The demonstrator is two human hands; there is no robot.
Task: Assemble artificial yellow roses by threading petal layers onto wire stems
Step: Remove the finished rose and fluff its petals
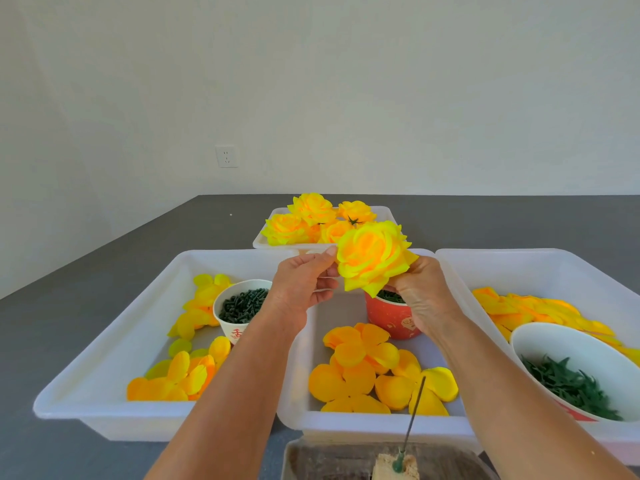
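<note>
Nearest the camera: wire stem (414, 415) is standing tilted in a small block (391, 467) at the bottom edge, and the block is sitting in a shallow tray (294, 459).
Middle tray (363, 426): loose yellow petal layers (363, 372) are lying flat, with a red cup (391, 322) behind them.
Left tray (104, 375): more petals are lying around a white cup (239, 308) of dark green pieces.
Right tray (540, 268): petals are piling behind a white bowl (568, 344) of green leaf parts.
Left hand (301, 287): fingertips are pinching the edge of the assembled rose (372, 256), other fingers curling loosely.
Right hand (420, 292): fingers are gripping the rose from beneath, over the red cup.
Far tray (263, 239): finished roses (311, 220) are lying heaped.
Surface: grey table (86, 289) is carrying all the trays.
Room: plain white wall (311, 81) is showing one socket (226, 156).
</note>
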